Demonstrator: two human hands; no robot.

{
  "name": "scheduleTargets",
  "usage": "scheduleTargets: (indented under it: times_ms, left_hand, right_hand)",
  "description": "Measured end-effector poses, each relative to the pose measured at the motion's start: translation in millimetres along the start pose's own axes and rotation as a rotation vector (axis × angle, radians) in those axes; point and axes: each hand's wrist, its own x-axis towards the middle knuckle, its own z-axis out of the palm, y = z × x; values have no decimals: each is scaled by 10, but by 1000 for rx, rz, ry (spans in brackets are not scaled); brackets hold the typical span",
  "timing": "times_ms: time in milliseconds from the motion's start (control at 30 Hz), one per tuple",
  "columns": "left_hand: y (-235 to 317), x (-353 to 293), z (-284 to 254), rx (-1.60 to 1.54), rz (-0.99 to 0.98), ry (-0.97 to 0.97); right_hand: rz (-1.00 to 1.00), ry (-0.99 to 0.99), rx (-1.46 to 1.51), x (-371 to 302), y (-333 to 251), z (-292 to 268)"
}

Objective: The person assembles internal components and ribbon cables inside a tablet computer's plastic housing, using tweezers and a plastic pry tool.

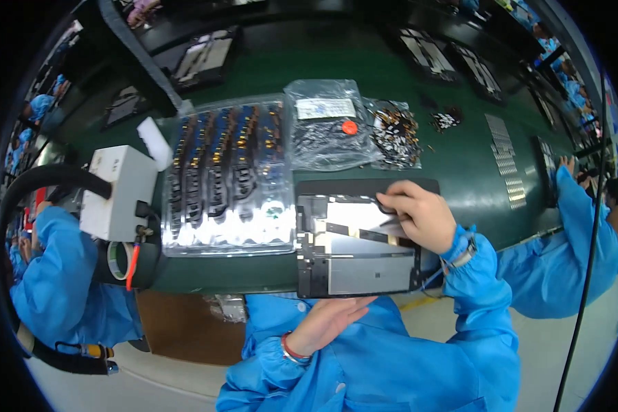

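1. Head view, work piece: an opened flat device panel (353, 247) with silvery shields and a dark frame, lying on a black mat (364, 187) at the near edge of the green bench (474, 165).
2. Right hand (419, 214): resting on the panel's upper right part, fingers curled and pinched together on something thin; what exactly is pinched cannot be told.
3. Left hand (329, 319): open and flat, fingers together, pressed against the panel's near edge, gripping nothing.
4. Judged advice: best to keep that left palm bracing the edge so the panel cannot slide, and to work with fingertips only, low and slow, clear of the thin strips.
5. Nearby: clear tray of small parts (226, 178) just left of the panel, bagged components (323, 123) behind, white box (117, 192) further left.
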Motion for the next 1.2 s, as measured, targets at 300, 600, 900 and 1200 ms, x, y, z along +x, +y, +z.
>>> scheduleTargets:
  times_ms: [300,600,900,1200]
  left_hand:
    - [-312,183,592,437,519,200]
    - [74,-112,1372,1470,1246,-30]
    - [-260,-77,1223,2062,1383,431]
    - [-182,-9,1217,1997,1418,429]
  right_hand:
    - [12,-29,100,-133,-233,-259]
    - [-13,776,807,-655,-784,-558]
    - [8,823,564,-190,-696,-577]
    - [-36,729,363,-18,-684,-472]
